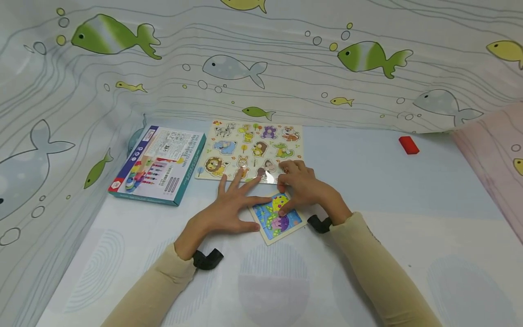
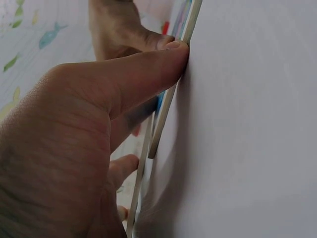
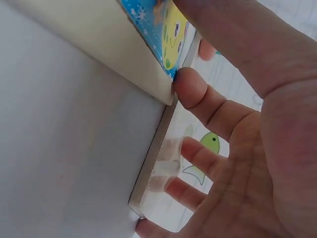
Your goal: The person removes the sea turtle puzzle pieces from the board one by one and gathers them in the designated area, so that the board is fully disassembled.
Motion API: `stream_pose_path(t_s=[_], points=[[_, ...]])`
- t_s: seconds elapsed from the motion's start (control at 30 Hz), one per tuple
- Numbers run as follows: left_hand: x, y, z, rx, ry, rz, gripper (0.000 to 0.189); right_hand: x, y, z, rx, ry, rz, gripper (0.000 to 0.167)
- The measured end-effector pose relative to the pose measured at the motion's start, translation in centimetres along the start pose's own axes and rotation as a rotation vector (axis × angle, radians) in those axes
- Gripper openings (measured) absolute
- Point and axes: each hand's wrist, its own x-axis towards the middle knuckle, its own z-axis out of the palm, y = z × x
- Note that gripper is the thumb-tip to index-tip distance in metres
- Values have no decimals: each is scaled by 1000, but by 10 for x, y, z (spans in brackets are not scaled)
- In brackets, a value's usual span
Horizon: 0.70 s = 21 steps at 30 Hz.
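Small framed jigsaw: this sea-creature one [image 1: 278,225] sits between the two hands, right under the right thumb.
Left hand: spread wide [image 1: 230,211], thumb tip on the near side of the frame edge, index finger laid at its corner, not really wrapped round anything.
Right hand: also loosely spread [image 1: 302,184], thumb pressing on the picture, index fingertip at the frame's far corner, other fingers reaching over the animal puzzle board.
Animal puzzle board: just past both hands' fingertips [image 1: 249,144], close to the frame, so imo the frame could bump it or ride up on it if the left thumb shoves too hard.
Jigsaw pieces: could pop loose if the right thumb drags sideways or the frame tips.
Frame edge: tbh can't tell from the left wrist view whether it's slightly raised; if so, a slipping thumb would drop it.
Red block: well off to the right hand's right [image 1: 409,145], no threat.
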Motion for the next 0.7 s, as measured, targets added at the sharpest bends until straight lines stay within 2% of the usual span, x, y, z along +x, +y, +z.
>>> stream_pose_path(t_s=[0.37, 0.57, 0.7], points=[[0, 0, -1, -3, 7, 11, 70, -2, 2, 3, 36, 13, -9, 49], [0, -1, 0, -3, 10, 18, 70, -10, 15, 12, 109, 78, -82, 53], [0, -1, 1, -4, 5, 14, 70, -14, 22, 15, 185, 104, -127, 48]])
